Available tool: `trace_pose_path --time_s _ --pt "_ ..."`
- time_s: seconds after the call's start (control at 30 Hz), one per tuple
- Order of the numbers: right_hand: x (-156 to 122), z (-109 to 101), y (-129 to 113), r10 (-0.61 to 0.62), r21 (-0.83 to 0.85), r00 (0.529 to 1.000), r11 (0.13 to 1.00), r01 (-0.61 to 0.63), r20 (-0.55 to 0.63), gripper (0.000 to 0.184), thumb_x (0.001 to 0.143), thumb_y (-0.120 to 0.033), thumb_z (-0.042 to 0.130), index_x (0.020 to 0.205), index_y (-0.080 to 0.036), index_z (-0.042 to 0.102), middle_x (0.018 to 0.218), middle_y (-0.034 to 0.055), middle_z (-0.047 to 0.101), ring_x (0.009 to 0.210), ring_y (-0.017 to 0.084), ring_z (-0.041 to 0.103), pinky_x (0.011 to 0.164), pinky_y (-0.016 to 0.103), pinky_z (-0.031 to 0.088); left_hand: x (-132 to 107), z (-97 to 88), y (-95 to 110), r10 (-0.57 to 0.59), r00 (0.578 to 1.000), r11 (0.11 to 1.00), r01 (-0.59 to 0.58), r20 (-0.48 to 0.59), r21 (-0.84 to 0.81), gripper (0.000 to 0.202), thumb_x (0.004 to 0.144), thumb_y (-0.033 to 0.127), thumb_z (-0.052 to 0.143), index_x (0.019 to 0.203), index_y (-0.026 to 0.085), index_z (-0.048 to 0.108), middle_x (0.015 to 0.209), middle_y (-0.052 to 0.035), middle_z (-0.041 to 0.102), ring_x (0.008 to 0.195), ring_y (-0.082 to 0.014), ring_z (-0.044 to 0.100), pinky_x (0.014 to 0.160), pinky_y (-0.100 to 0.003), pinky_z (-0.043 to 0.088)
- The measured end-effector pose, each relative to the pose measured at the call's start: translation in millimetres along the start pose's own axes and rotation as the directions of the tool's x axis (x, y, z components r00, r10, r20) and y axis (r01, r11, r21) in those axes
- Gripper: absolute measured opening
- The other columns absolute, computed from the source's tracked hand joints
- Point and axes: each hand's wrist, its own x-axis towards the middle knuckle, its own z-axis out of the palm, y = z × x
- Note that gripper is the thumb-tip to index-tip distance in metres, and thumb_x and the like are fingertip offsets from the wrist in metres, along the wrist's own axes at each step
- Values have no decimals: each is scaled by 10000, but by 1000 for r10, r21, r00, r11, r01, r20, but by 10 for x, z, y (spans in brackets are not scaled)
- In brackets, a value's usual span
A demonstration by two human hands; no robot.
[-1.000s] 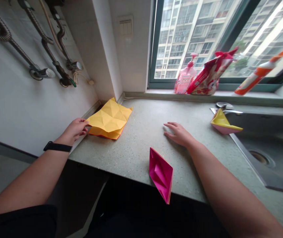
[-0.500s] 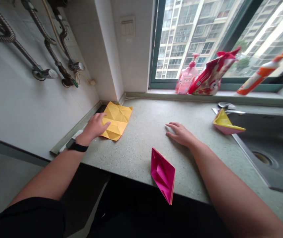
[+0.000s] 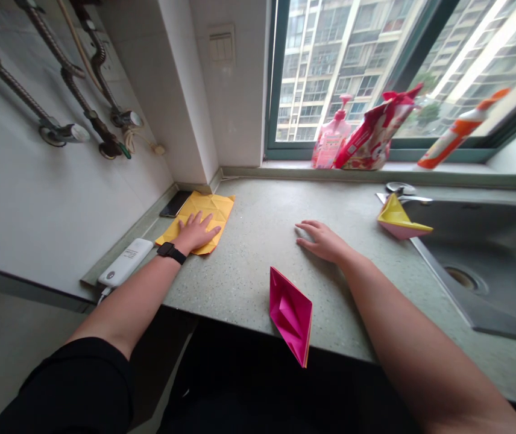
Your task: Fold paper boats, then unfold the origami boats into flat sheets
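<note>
Left hand [image 3: 195,234], fingers spread, lay flat on creased yellow origami paper [image 3: 217,208]; right hand [image 3: 324,241], open, rested on the tabletop [image 3: 249,253] near a magenta paper boat [image 3: 290,314].

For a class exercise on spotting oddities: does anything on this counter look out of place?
The magenta paper boat looks precarious: its point appears to jut past the front edge of the counter. The yellow-and-pink paper boat also looks oddly placed, perched at the rim of the sink.
</note>
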Motion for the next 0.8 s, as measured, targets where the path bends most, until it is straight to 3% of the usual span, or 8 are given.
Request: trace_pose_path --time_s 0.13,0.2,0.27,0.3,0.4,0.57,0.7,0.8 --pt "4 -22 -6 -9 13 1000 1000 9 3 532 1003 -464 685 1494 -260 693 1539 162 657 1447 371 616 1271 573 459 -74 -150 192 48 986 998 -54 -160 -35 713 1052 627 515 1630 210 556 1751 -212 427 1632 -474 336 1319 -715 182" --pt "3 -40 -23 -6 12 1000 1000 6 7 527 1009 -451 682 1491 -240 696 1534 170 660 1440 364 622 1268 561 467 -188 -280 391 204 935 961 -247 -289 -122 574 1054 551 569 1491 191 664 1576 -198 615 1510 -389 516 1297 -581 335" --pt "1 -57 -47 1 11 1000 1000 -1 9 522 1011 -437 684 1489 -227 698 1538 174 658 1440 356 624 1266 545 473 -362 -407 644 464 846 803 -527 -264 -278 482 1057 557 593 1334 186 728 1341 -153 739 1255 -303 688 1143 -457 510" --pt "-1 -64 -60 5 11 1000 1000 -5 9 519 1010 -431 687 1488 -229 699 1543 172 656 1444 352 622 1265 539 475 -464 -456 779 599 776 694 -626 -199 -355 453 1053 567 614 1273 193 744 1263 -127 762 1140 -269 723 1047 -410 559" --pt "-10 -75 -95 14 14 1000 1000 -14 1 521 1009 -428 694 1494 -239 696 1556 161 651 1464 344 609 1264 531 477 -764 -507 1164 813 568 483 -783 -131 -393 362 1000 518 743 1181 204 761 1167 -86 769 1014 -217 730 912 -331 565" --pt "-19 -61 -119 17 26 1000 1000 -17 -25 525 998 -434 713 1493 -261 700 1546 146 663 1451 343 620 1279 540 456 -1030 -351 1592 894 432 426 -901 -115 -75 149 937 331 821 1021 220 769 1095 -53 749 942 -201 695 800 -317 510" --pt "-8 -59 -126 16 27 1000 1000 -15 -24 519 991 -427 720 1486 -272 707 1535 137 675 1448 343 623 1284 544 448 -1063 -255 1730 930 364 368 -925 -56 95 82 914 184 774 850 212 730 899 -24 725 827 -184 657 683 -308 443" --pt "-4 -73 -137 14 22 1000 1000 -14 -13 521 993 -414 717 1486 -247 707 1535 153 673 1450 342 622 1286 537 446 -1038 -245 1731 924 380 383 -913 -48 137 183 925 113 715 766 202 704 821 -18 711 753 -169 634 620 -309 391"
